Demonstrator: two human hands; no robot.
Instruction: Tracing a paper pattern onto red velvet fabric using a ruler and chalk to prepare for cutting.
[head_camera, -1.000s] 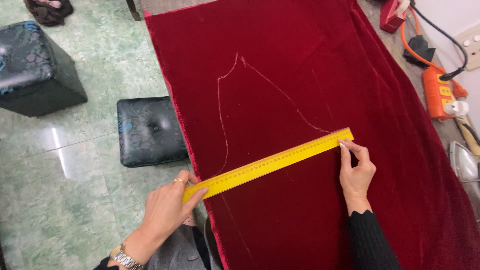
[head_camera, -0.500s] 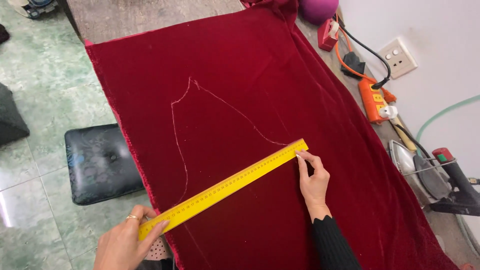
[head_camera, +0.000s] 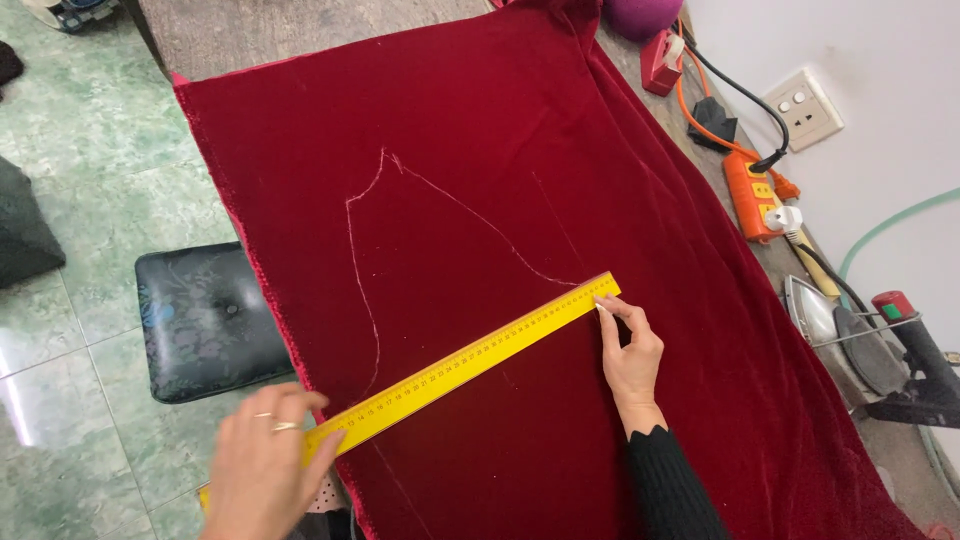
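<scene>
A long yellow ruler (head_camera: 470, 360) lies at a slant across a dark red velvet cloth (head_camera: 520, 130) spread on the table. My left hand (head_camera: 262, 470), with rings on its fingers, presses down on the ruler's near end at the cloth's left edge. At the ruler's far end my right hand (head_camera: 632, 352) pinches a small white piece of chalk (head_camera: 600, 306) with its tip on the cloth. A thin white chalk outline (head_camera: 372, 200) runs over the cloth above the ruler.
A black padded stool (head_camera: 208, 322) stands on the green tiled floor to the left. Along the right table edge lie an orange power strip (head_camera: 753, 196), black cables, a clothes iron (head_camera: 835, 318) and a red tool (head_camera: 660, 60). A wall socket (head_camera: 805, 108) sits behind them.
The view has swung to the right and closer, bringing the iron and wall socket into sight. Both hands and the ruler keep about the same places on the cloth.
</scene>
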